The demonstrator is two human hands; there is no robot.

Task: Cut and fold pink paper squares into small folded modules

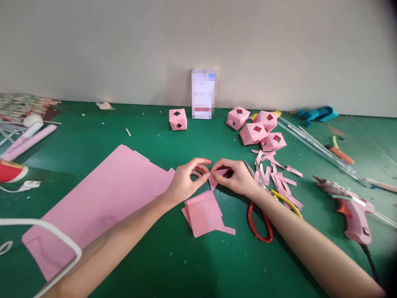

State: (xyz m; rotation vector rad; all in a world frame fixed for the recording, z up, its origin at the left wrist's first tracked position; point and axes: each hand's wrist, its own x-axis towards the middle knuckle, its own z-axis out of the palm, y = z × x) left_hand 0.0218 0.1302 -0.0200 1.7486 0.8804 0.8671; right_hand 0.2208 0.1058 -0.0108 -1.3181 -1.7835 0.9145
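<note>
My left hand [189, 178] and my right hand [234, 176] meet near the middle, both pinching a small folded pink paper piece [213, 181]. A red band wraps one left finger. Just below them lies a stack of pink paper squares [204, 213] with a narrow strip sticking out at its lower right. Under and beyond my left forearm spreads a large pink sheet [105, 190]. Red-handled scissors [260, 229] rest partly beneath my right forearm, among cut pink strips [281, 180].
A lit phone [203, 95] leans on the wall. Pink paper shapes with openings [178, 119] stand at the back. A pink glue gun [353, 211] lies right. A white curved bar [62, 236] crosses the lower left, near a red cup [12, 171].
</note>
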